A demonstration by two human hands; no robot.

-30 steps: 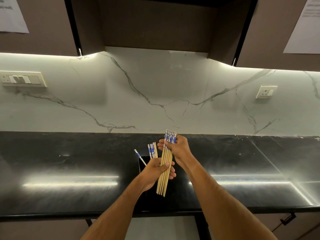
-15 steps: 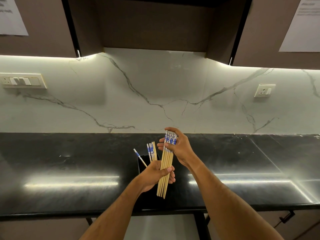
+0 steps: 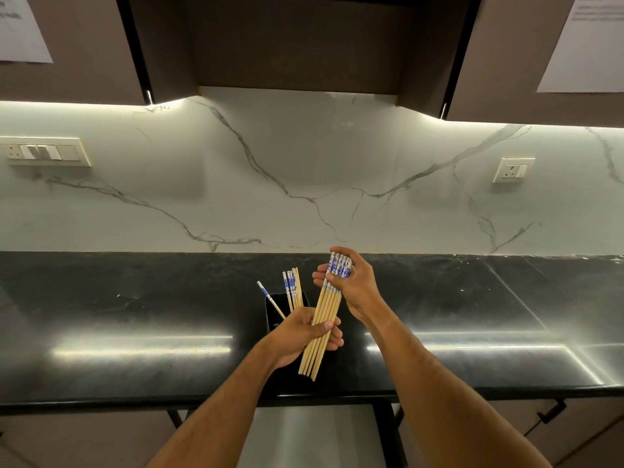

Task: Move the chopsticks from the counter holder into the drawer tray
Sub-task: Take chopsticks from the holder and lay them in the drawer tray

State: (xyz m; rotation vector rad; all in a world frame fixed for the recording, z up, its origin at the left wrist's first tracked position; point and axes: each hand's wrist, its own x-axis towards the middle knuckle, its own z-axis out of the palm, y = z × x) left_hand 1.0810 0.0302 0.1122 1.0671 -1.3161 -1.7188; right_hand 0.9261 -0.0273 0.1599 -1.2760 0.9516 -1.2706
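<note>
wooden chopsticks (image 3: 324, 319), glossy black counter (image 3: 135, 319)

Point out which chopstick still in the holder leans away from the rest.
The lone chopstick at the left of the black holder. It tilts up and to the left by itself, while the other chopsticks left there stand bunched together, nearly upright.

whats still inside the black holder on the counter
A few chopsticks still stand in the black holder, one leaning out left. The left hand and its held bundle cover the holder's front, so an exact count is hidden.
</note>
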